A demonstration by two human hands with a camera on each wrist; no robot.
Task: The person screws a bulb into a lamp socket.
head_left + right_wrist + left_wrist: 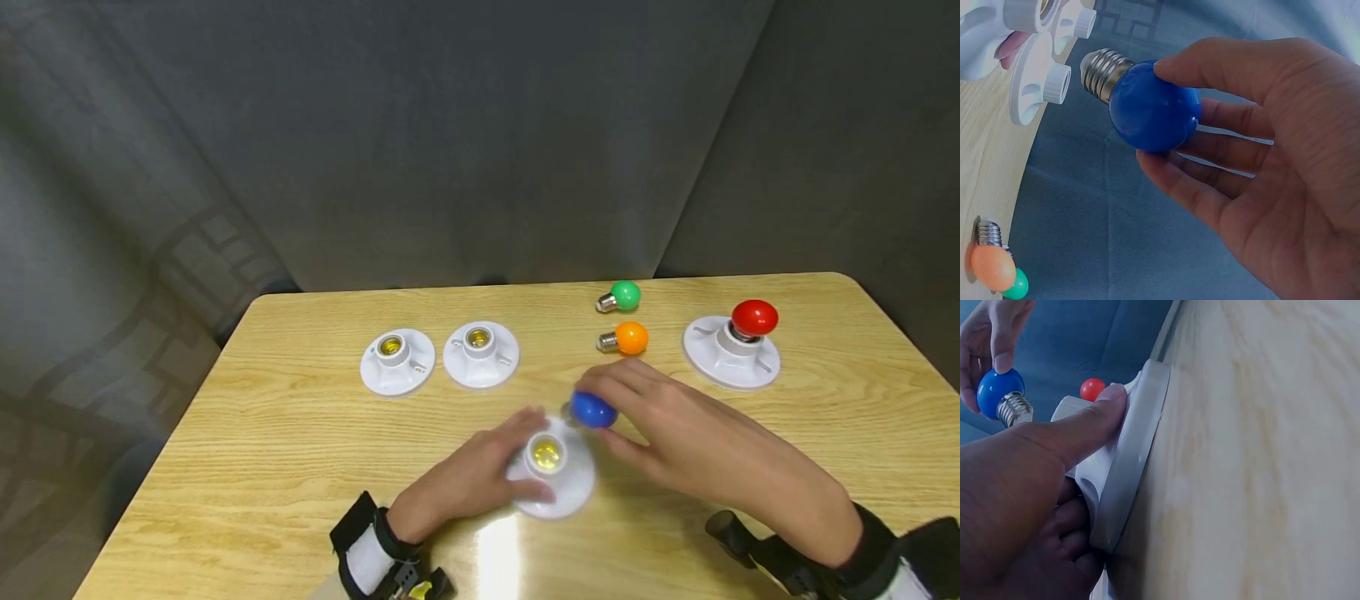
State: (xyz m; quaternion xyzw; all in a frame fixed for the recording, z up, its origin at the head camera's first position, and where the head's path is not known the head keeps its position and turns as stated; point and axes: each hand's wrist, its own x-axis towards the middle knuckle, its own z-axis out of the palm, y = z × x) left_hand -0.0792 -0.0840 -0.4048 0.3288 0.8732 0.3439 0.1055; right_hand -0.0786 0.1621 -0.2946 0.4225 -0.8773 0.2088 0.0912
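Observation:
A blue light bulb (593,410) is pinched between the thumb and fingers of my right hand (651,408). Its metal screw base (1104,74) points away from the palm, toward the left in the right wrist view. My left hand (491,468) grips a white round lamp holder (573,479) by its sides, thumb on the near side. The brass-coloured socket (547,454) in that holder faces up, and the bulb is just beyond it to the right, apart from it. In the left wrist view the holder's base (1138,450) stands at or close to the tabletop; contact is unclear.
Two white lamp holders with bare sockets, one left (397,362) and one nearer the middle (482,356), stand further back. A green bulb (625,295) and an orange bulb (632,337) lie at the back. At right, a red bulb (754,318) sits in another holder (731,367).

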